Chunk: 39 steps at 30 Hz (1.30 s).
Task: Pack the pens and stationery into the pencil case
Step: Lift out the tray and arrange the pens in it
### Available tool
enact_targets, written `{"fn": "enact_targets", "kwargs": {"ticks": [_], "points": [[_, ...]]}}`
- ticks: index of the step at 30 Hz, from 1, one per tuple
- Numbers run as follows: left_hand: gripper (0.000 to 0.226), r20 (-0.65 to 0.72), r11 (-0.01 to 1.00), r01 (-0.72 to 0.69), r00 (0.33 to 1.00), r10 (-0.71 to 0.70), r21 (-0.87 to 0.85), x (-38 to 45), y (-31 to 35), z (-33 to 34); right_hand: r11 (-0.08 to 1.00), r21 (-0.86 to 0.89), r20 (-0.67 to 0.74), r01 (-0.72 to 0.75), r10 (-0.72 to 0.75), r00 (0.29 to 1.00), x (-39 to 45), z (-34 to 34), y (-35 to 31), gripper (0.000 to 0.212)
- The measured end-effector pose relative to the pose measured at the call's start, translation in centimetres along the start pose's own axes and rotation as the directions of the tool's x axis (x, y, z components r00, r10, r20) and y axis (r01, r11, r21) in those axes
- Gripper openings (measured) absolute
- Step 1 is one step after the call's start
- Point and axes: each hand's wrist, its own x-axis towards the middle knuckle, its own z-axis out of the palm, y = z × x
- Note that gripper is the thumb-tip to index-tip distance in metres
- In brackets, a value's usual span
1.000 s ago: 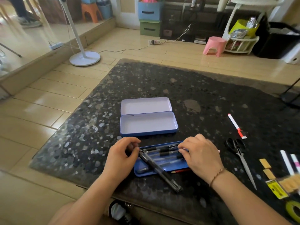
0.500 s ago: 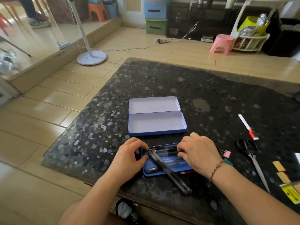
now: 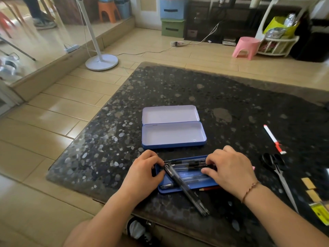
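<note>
Where the speckled black table (image 3: pixel 178 90) meets its near edge, the left hand (image 3: pixel 142 175) rests at the left end of a shallow blue tray (image 3: pixel 188 188), fingers curled and pinching the left ends of several black pens (image 3: pixel 188 164) lying lengthwise along the tray's far side. One clear-barrelled pen (image 3: pixel 187 189) lies diagonally — its upper end in the tray by the left fingers, its lower end out over the tray's near rim on the table. Beyond the tray sits the open pencil case (image 3: pixel 172 134), blue outside and white inside, with its lid laid flat behind it. The right hand (image 3: pixel 231 168) covers the tray's right end, fingers bent and pressed together on the right ends of the black pens. To the right lie a pair of scissors (image 3: pixel 277 172) and, farther back, a white-and-red marker (image 3: pixel 273 139) — both well apart from the case.
</note>
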Motion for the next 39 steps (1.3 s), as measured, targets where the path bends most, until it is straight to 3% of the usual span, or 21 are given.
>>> {"fn": "enact_targets", "kwargs": {"ticks": [4,7,10,12,15,18,21,24,25,27,29,30,34,39], "points": [[0.022,-0.002,1.0,-0.018,1.0,0.018,-0.002,-0.1,0.0,0.1,0.992,0.074,0.055,-0.098,0.094,0.994,0.3,-0.1,-0.4,0.021],[0.027,0.025,0.999,-0.035,0.999,0.036,-0.013,-0.2,-0.2,-0.1,0.997,0.073,-0.012,-0.007,0.008,1.0,0.4,0.1,-0.4,0.018],[0.027,0.036,0.999,-0.044,0.998,0.045,-0.018,-0.4,-0.5,-0.2,0.947,0.318,-0.115,0.049,-0.013,0.993,0.2,-0.6,1.9,0.017],[0.027,0.012,0.999,-0.049,0.999,0.049,-0.023,-0.4,-0.6,-0.1,0.768,0.64,-0.09,-0.02,0.101,0.991,0.3,-1.5,3.4,0.014],[0.027,-0.036,0.997,-0.07,0.997,0.07,-0.018,0.0,-0.5,0.2,0.315,0.949,-0.084,-0.021,0.317,0.945,0.9,-2.7,4.6,0.028],[0.033,-0.027,0.996,-0.088,0.996,0.088,-0.004,0.3,-0.4,0.5,-0.028,0.995,-0.07,0.096,0.487,0.87,1.9,-4.3,4.9,0.044],[0.044,0.049,0.986,-0.151,0.988,0.148,0.077,0.4,0.0,0.5,-0.192,0.968,-0.055,0.161,0.465,0.883,3.1,-6.2,3.7,0.039],[0.041,0.111,0.958,-0.232,0.97,0.216,0.168,0.2,0.4,0.5,-0.069,0.994,-0.059,0.09,0.36,0.931,4.2,-5.8,0.3,0.021],[0.039,0.108,0.955,-0.24,0.969,0.224,0.173,0.1,0.4,0.4,0.036,0.997,-0.075,0.067,0.314,0.946,4.4,-5.2,-0.9,0.024],[0.032,0.079,0.958,-0.233,0.972,0.223,0.165,-0.2,0.4,0.2,0.346,0.935,-0.134,0.074,0.152,0.979,4.5,-3.4,-2.6,0.026],[0.028,0.059,0.955,-0.234,0.972,0.227,0.184,-0.7,0.2,-0.2,0.637,0.756,-0.147,0.153,-0.063,0.987,4.3,-0.9,-3.7,0.026],[0.027,0.055,0.953,-0.234,0.972,0.228,0.193,-0.9,0.2,-0.4,0.717,0.669,-0.128,0.197,-0.151,0.98,4.0,0.4,-4.1,0.026],[0.023,0.022,0.97,-0.21,0.978,0.209,0.118,-1.4,-0.1,-0.4,0.856,0.353,-0.128,0.378,-0.356,0.926,2.3,3.9,-5.9,0.024],[0.01,-0.125,0.994,-0.103,0.987,0.097,-0.046,-0.6,0.1,0.0,0.828,0.425,-0.263,0.365,-0.272,0.926,1.6,3.0,-5.4,0.012]]}}
